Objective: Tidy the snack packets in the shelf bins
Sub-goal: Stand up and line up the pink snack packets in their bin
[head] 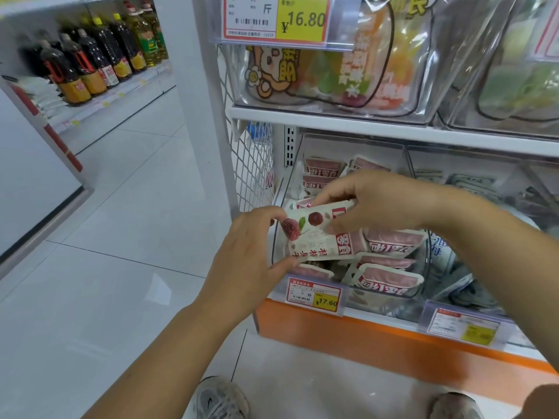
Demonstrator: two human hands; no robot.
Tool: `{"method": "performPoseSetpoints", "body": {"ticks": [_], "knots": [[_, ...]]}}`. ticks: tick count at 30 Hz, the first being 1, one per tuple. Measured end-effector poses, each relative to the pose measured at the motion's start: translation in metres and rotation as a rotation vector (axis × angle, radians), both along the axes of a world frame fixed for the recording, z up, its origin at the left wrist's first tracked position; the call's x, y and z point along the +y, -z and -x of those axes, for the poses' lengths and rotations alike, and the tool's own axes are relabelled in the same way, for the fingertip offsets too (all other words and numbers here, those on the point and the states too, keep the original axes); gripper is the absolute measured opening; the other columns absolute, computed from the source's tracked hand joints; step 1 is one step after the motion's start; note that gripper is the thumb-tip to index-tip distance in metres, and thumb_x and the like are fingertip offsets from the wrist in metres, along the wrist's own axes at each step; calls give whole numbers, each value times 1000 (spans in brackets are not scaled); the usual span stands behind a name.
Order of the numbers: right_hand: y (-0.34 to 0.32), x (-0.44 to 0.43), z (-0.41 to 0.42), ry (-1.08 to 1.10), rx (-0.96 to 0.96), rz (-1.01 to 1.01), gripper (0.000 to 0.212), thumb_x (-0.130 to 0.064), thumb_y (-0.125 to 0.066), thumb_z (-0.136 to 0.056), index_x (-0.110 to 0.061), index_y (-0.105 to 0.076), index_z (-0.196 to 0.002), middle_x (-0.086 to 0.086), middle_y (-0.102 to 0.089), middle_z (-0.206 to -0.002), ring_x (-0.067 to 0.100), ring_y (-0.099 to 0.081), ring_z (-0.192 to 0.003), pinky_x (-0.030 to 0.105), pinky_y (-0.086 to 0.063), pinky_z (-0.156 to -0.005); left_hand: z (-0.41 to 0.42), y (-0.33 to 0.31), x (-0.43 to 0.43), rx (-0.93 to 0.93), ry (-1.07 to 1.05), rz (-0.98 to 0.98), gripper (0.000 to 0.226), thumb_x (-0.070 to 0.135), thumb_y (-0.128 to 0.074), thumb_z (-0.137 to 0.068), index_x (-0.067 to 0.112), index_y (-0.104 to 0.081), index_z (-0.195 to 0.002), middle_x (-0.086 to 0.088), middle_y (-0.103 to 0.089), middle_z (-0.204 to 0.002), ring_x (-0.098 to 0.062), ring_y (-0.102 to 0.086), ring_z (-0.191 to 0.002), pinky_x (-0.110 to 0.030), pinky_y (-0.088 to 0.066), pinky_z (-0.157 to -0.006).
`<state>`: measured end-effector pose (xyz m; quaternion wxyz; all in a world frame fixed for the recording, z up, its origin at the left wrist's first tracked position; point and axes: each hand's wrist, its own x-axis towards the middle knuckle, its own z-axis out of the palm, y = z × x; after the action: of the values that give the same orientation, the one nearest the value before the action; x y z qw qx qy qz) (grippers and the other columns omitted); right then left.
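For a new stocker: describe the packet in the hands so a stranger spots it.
Find the orange-based shelf, then the clear bin at its left end, above the 17.60 tag. The left hand and right hand hold one packet before it: white with red fruit, unlike the pink-faced packets inside.

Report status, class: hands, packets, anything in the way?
Both busy: left hand and right hand pinch held packets above bin. Other packets lie jumbled in bin. Nothing blocks the bin.
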<state>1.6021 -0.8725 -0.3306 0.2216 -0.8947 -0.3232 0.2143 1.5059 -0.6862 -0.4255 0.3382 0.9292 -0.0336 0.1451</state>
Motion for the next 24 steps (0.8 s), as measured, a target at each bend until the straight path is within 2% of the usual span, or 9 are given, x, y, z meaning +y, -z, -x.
{"method": "performPoseSetpoints", "body": {"ticks": [3, 6, 10, 11, 13, 15, 16, 20, 24], "knots": [[-13, 4, 3, -30, -21, 100, 29, -22, -67, -85, -41, -65, -107, -15, -69, -63, 4, -62, -53, 28, -52, -62, 2, -4, 0, 20, 26, 28, 82, 35, -76, -78, 46, -23, -139, 21, -39, -127, -4, -37, -124, -28, -39, -100], [-10, 11, 9, -88, -43, 241, 35, -26, -67, -84, -44, -60, -113, -6, -66, -53, 5, -58, -46, 17, -47, -52, 2, -11, 1, -15, 62, -30, 75, 36, -69, -85, 39, -26, -146, 17, -37, -141, -2, -27, -131, -25, -28, -106], [9, 12, 12, 42, -70, -55, 35, -35, -78, -76, -33, -60, -105, -19, -54, -52, -2, -48, -46, 10, -38, -48, 0, -21, -10, 122, 96, 27, 71, 38, -65, -87, 45, -26, -145, 16, -51, -117, -2, -41, -110, -21, -33, -91], [11, 12, 14, 83, -40, -116, 36, -36, -78, -75, -33, -59, -105, -23, -56, -56, -4, -50, -49, 10, -40, -50, -1, -22, -11, 147, 86, 58, 71, 39, -65, -87, 48, -25, -144, 18, -53, -113, 0, -44, -103, -19, -34, -86], [14, 7, 17, 98, 5, -123, 41, -43, -77, -74, -35, -56, -108, -22, -67, -80, -2, -60, -71, 17, -48, -69, -1, -21, -9, 133, 68, 121, 58, 37, -67, -86, 49, -40, -136, 22, -59, -105, 4, -51, -94, -13, -40, -78], [18, 2, 19, 39, -40, 9, 51, -50, -75, -73, -36, -54, -117, -17, -64, -104, 3, -59, -91, 24, -49, -82, -1, -19, -3, 103, 56, 186, 32, 32, -68, -86, 44, -61, -115, 21, -64, -97, 6, -54, -90, -10, -44, -74], [20, 0, 20, 7, -65, 66, 53, -51, -74, -73, -35, -53, -119, -17, -62, -108, 2, -57, -93, 24, -48, -83, 1, -18, -1, 102, 41, 228, 24, 28, -69, -86, 42, -65, -106, 22, -66, -95, 6, -56, -88, -9, -45, -72], [25, -10, 22, -4, -44, 76, 31, -41, -76, -76, -41, -57, -99, -22, -66, -93, -5, -59, -82, 12, -46, -71, 6, -23, 9, 81, 0, 491, 29, 12, -71, -83, 38, -67, -97, 22, -72, -92, 2, -67, -85, -13, -51, -72], [32, -3, 29, -32, -189, 278, 31, -60, -68, -73, -40, -57, -94, -20, -61, -84, -1, -55, -76, 23, -43, -66, 12, -33, 20, 83, 7, 678, 32, 2, -71, -81, 28, -69, -99, 13, -74, -94, -6, -70, -89, -20, -55, -76]]}}
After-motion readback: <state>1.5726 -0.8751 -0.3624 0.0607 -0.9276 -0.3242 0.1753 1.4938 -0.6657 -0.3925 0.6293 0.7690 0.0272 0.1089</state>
